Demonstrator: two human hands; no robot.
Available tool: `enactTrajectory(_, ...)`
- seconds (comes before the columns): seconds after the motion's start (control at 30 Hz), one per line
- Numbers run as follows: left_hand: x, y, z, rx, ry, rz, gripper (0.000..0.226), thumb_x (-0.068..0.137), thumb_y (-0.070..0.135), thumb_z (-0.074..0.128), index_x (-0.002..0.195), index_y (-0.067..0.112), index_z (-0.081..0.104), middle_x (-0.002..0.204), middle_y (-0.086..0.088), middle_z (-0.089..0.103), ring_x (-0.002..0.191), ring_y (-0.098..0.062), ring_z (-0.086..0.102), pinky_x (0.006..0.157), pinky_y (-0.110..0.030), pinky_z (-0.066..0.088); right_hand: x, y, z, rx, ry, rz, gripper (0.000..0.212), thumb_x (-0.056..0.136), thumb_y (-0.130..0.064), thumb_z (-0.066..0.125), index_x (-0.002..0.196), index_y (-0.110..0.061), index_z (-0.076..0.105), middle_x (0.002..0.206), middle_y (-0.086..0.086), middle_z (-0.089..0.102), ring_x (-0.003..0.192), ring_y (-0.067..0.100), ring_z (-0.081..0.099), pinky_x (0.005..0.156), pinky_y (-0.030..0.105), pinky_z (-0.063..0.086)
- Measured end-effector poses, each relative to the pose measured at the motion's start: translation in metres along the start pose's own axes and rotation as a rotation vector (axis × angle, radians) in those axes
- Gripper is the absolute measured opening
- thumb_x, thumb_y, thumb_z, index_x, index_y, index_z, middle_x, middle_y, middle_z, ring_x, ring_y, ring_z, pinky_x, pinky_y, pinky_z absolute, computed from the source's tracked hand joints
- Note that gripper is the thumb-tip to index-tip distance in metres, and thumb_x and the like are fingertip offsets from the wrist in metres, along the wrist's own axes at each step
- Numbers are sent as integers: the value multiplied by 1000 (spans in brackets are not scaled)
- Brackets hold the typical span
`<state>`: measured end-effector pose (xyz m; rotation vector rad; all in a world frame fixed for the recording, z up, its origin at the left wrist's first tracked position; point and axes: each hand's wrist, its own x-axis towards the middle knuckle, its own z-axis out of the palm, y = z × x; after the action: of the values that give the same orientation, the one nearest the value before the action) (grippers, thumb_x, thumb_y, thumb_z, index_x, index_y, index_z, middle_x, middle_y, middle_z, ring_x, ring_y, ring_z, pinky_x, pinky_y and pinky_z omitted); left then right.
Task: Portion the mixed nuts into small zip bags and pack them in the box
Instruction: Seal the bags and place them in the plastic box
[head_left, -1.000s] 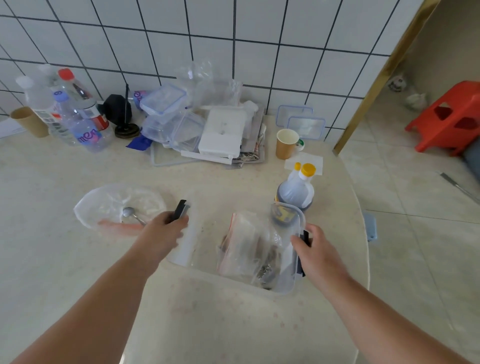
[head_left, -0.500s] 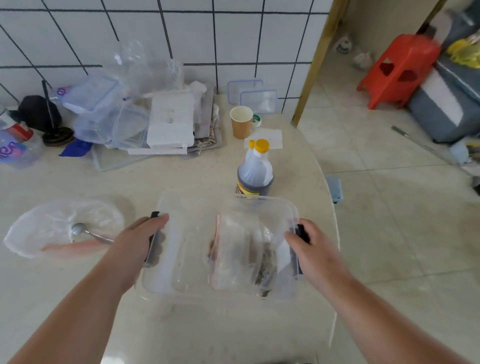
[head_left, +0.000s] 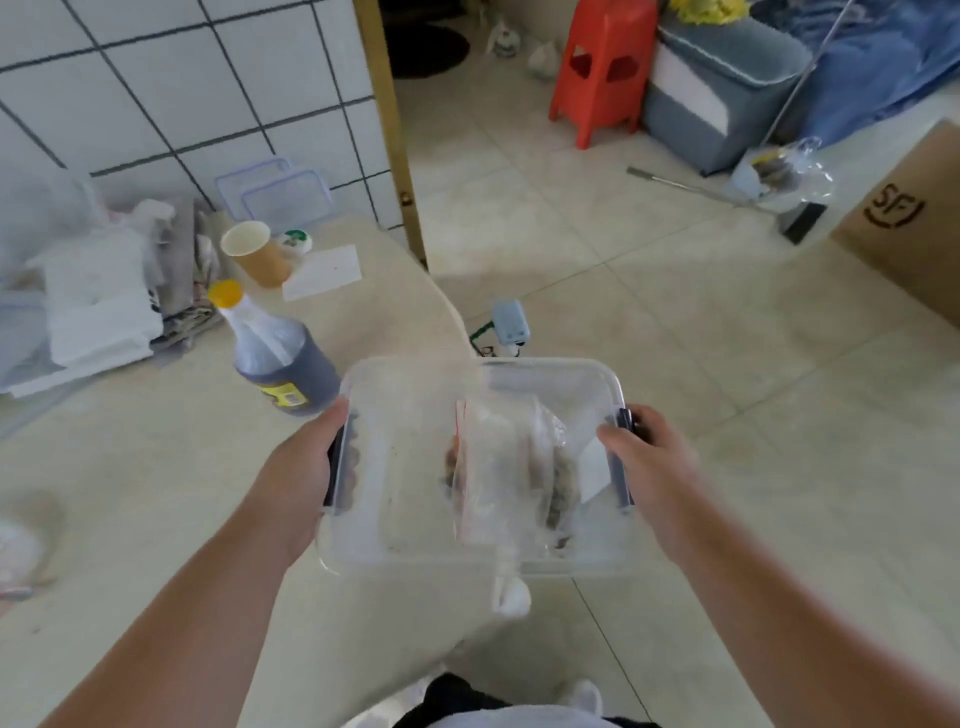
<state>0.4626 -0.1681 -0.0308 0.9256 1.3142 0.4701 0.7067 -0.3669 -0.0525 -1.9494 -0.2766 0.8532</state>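
A clear plastic box (head_left: 405, 540) with dark side clips hangs in the air, half over the table's right edge and half over the floor. My left hand (head_left: 301, 467) grips its left side at the clip. My right hand (head_left: 649, 457) grips its right side at the other clip. Inside the box, towards the right, stand small zip bags (head_left: 498, 478) with red seal strips and dark nuts in them. The box's left half holds nothing.
On the beige table (head_left: 130, 493) stand a dark sauce bottle with a yellow cap (head_left: 275, 358), a paper cup (head_left: 254, 254) and a pile of white packaging and lids (head_left: 98, 306). On the tiled floor are a red stool (head_left: 602, 67), a cardboard box (head_left: 909, 223) and a broom (head_left: 727, 197).
Both hands have lifted the box off the table and carried it to the right, past the table's edge. My view has swung right, towards the floor and doorway.
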Motion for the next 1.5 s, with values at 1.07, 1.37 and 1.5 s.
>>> enactTrajectory(1.07,-172,-137,606,1054,-1418,102,56,106,45,50,57,34,77,55,9,66,43,-8,60,52,-29,43,-183,222,-331,740,1348,499,23,82,-34,61,79,-12,56,65,6,45,59,20,42,56,36,33)
enactTrajectory(1.37,-331,-263,602,1337,-1786,146,50,105,47,54,67,28,81,61,11,70,48,-6,65,48,-21,49,-332,284,-281,972,1769,700,42,70,-44,61,92,-9,65,67,5,56,61,23,54,58,34,39)
enactTrajectory(1.5,-406,-332,562,1428,-1878,165,46,106,42,53,74,19,76,58,9,70,45,-7,64,45,-19,48,-407,314,-248,1059,1894,771,36,64,-46,62,83,-16,68,60,2,57,59,24,55,59,34,39)
